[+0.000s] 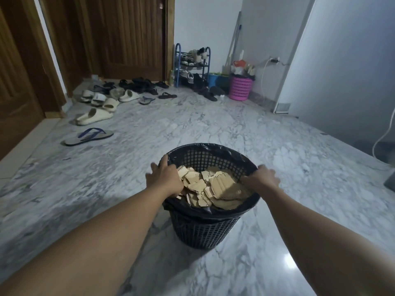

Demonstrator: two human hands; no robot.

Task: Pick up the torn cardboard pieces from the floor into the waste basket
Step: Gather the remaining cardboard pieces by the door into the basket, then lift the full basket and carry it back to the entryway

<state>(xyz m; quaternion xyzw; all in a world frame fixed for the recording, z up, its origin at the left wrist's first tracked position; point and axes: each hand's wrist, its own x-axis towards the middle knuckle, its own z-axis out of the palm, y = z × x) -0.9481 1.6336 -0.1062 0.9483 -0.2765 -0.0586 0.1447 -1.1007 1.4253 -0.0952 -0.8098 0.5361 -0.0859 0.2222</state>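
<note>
A black mesh waste basket [205, 229] with a black liner stands on the marble floor in front of me. Several torn cardboard pieces [210, 185] fill it almost to the rim. My left hand [164, 180] grips the basket's left rim, thumb outside and fingers curled over the edge. My right hand [261, 179] grips the right rim the same way. No cardboard shows on the floor around the basket.
Slippers and sandals [100, 105] lie scattered at the far left by the wooden doors [119, 37]. A blue shoe rack [192, 65] and a pink basket [240, 87] stand against the back wall. A white cable [382, 139] hangs at the right.
</note>
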